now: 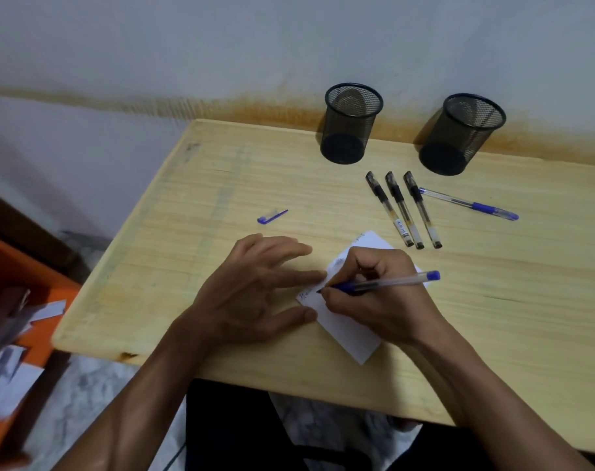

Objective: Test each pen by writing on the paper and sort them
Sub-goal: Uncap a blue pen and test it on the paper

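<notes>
My right hand [374,294] grips an uncapped blue pen [394,282], its tip touching a small white paper [350,334] that bears some scribbles. My left hand [255,290] lies flat with fingers spread, its fingertips pressing the paper's left edge. The pen's blue cap [272,216] rests on the table beyond my left hand. Three capped black pens [405,209] lie side by side past the paper. A capped blue pen [469,203] lies to their right.
Two black mesh pen cups, one on the left [348,124] and one on the right [459,134], stand at the back of the wooden table [221,185] against the wall. An orange box with paper scraps [14,317] sits off the table's left side.
</notes>
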A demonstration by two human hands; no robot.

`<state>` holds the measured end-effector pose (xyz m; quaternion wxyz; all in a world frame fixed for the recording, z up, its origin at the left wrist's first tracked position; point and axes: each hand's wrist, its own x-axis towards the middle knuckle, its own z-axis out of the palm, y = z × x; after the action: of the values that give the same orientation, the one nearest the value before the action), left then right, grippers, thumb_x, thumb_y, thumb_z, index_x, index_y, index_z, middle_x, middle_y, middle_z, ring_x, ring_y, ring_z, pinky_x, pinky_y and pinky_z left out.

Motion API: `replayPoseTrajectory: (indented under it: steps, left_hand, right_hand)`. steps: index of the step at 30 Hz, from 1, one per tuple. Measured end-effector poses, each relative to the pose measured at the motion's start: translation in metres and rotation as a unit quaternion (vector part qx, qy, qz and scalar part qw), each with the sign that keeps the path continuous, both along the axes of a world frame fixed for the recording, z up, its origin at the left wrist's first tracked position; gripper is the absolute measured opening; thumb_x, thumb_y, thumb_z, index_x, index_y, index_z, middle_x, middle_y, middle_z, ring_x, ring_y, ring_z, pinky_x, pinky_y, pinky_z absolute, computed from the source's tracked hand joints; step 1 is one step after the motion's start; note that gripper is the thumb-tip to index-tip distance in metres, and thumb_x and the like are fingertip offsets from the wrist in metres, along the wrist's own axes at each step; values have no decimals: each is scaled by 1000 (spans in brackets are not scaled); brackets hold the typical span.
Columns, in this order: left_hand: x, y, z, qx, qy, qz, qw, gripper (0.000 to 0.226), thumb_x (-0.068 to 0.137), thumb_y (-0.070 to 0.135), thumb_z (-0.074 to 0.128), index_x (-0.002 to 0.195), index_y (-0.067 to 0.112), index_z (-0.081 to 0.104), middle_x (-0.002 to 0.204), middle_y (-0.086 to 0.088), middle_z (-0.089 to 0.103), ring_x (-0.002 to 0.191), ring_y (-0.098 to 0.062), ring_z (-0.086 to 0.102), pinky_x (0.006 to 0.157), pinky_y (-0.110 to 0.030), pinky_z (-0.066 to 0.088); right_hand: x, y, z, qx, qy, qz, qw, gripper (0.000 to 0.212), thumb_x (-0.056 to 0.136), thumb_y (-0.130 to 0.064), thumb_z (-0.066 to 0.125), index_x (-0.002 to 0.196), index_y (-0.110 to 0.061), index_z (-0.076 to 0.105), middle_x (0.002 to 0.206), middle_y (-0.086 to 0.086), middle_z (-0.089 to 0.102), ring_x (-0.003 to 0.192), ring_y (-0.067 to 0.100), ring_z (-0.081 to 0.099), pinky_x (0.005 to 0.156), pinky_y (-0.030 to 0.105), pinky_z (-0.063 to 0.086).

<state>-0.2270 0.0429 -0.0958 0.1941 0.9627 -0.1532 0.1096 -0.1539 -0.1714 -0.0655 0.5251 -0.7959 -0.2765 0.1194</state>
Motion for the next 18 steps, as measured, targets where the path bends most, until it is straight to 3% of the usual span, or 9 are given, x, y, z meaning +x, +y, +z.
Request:
replayPoseTrajectory:
  steps: [4,11,18]
  left_hand:
    - [1,0,0,-1,-2,0,1000,48,87,65,59,128,40,67,144,6,55,136,-17,49,107,-51,36]
    - [1,1,1,-5,14,1,1000,50,85,64,61,130,42,65,145,7,54,137,-16,46,109,-52,35]
    - [2,1,2,-5,11,4,1000,50,85,63,63,129,41,66,145,5,55,137,-17,47,108,-50,35]
  right_hand:
    - [2,5,-8,-6,-3,7,1000,23,60,-37,75,65,-15,69,63,3,70,56,25,65,48,46,52]
    - [6,7,-17,-12,-5,20,1000,21,62,-38,75,65,-18,69,63,2,70,59,21,65,51,47,53]
    - [5,11,-16,-7,-17,27,999,33,63,-42,75,64,-10,68,62,3,69,60,25,64,53,48,51]
